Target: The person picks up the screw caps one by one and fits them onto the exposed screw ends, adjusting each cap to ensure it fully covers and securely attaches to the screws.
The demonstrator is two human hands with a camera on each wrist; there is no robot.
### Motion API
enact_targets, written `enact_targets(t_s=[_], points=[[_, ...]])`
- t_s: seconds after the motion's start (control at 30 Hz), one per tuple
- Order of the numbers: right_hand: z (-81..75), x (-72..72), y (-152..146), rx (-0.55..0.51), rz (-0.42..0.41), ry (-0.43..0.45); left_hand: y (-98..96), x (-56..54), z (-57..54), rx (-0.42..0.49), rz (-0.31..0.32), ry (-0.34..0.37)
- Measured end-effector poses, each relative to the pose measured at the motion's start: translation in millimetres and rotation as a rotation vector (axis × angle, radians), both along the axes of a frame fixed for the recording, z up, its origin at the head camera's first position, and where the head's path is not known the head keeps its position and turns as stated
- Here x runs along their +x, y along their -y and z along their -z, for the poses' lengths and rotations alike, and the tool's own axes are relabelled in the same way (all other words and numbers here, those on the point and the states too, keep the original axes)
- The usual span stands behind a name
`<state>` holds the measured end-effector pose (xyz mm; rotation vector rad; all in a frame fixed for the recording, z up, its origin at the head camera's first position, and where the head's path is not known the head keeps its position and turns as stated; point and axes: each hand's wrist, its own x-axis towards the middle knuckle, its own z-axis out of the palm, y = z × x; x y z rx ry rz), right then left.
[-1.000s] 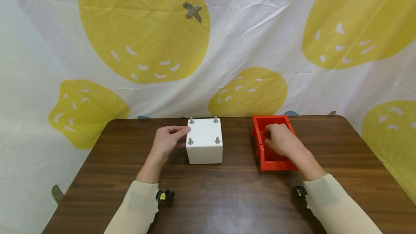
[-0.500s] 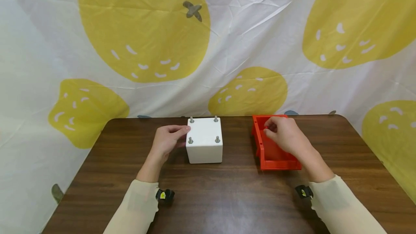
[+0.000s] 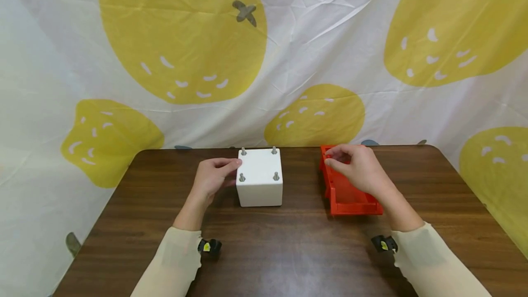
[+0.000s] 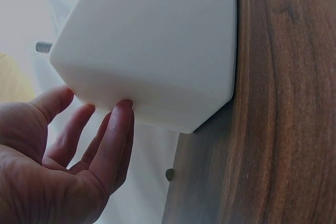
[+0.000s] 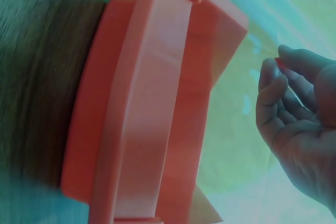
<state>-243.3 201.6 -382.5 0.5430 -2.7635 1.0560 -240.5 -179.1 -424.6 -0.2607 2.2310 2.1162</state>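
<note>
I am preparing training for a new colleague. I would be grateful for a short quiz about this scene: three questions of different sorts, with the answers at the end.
1. Multiple choice: how many metal studs stand up from the white block? A) two B) four C) six
2. True or false: the left hand touches the white block, which stands apart from the red bin.
3. Fill in: the right hand pinches a small piece of ____ colour.

Key: 1 B; 2 true; 3 red.
</note>
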Motion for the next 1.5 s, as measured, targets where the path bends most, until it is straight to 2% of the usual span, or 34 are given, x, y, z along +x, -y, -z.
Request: enact_targets(t_s=[0.3, 0.67, 0.9, 1.5], points=[[0.2, 1.6, 9.1, -0.093, -0.054, 0.004, -0.8, -1.1, 0.0, -0.009, -0.003, -0.007], [1.7, 3.0, 23.3, -0.220, -0.048, -0.003, -2.3, 0.4, -1.9, 0.000, 0.004, -0.009], [4.5, 4.2, 33.9, -0.213, -0.077, 0.034, -1.8, 1.1, -2.4, -0.009, 0.004, -0.006], [11.1, 8.4, 66.2, -0.309, -0.163, 0.083, -1.5, 1.7, -0.8, -0.012, -0.003, -0.012]])
